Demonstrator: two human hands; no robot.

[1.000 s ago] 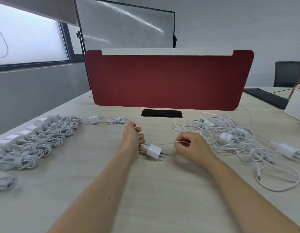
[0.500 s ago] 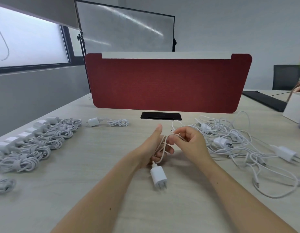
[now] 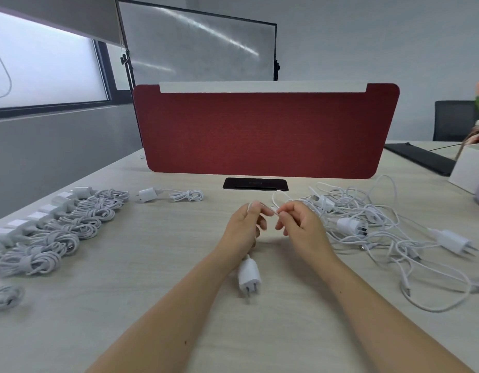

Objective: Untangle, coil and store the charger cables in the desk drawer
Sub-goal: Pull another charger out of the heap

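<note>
Since half a second ago the two hands have drawn slightly apart, and the white cable (image 3: 276, 195) now arcs up in a small loop between them instead of wrapping the left palm. The left hand (image 3: 243, 230) pinches the cable at its curled fingertips; the right hand (image 3: 302, 227) pinches it too, fingers bent. The cable's plug (image 3: 249, 274) lies near, below the left wrist, prongs toward the viewer, on the desk (image 3: 179, 265). To the right sprawls a tangle of chargers (image 3: 372, 219); to the left runs a row of coiled chargers (image 3: 71, 224), with a single coiled charger (image 3: 176, 195) farther off, before the red divider (image 3: 265, 130).
</note>
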